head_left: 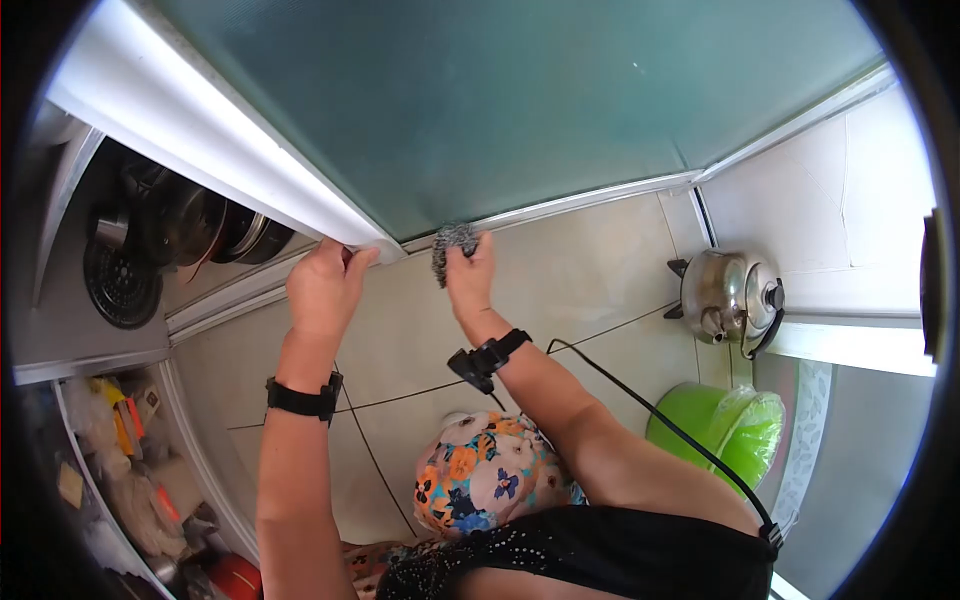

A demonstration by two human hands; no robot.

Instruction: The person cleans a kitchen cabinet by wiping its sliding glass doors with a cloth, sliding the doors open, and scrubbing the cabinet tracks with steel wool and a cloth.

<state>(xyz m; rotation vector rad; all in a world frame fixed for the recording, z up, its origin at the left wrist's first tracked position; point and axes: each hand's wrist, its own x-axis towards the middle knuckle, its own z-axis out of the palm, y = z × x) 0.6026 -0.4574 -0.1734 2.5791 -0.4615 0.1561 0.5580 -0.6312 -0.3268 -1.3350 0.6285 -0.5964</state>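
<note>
My left hand [328, 285] grips the lower end of a white door edge [290, 175], with its fingers curled round the frame. In my right hand [472, 275] is a grey metal scouring pad [453, 245], held close to the bottom rail of a large green glass panel [540, 110]. The pad lies near the corner where the glass panel meets the white edge. Black bands are strapped round both wrists.
At left an open cabinet holds dark pans [190, 225]; below it are shelves of bagged items [125, 430]. A metal kettle [735, 295] and a green bucket [695, 425] stand at right. A black cable [650, 400] runs beside my right arm over the tiled floor [560, 285].
</note>
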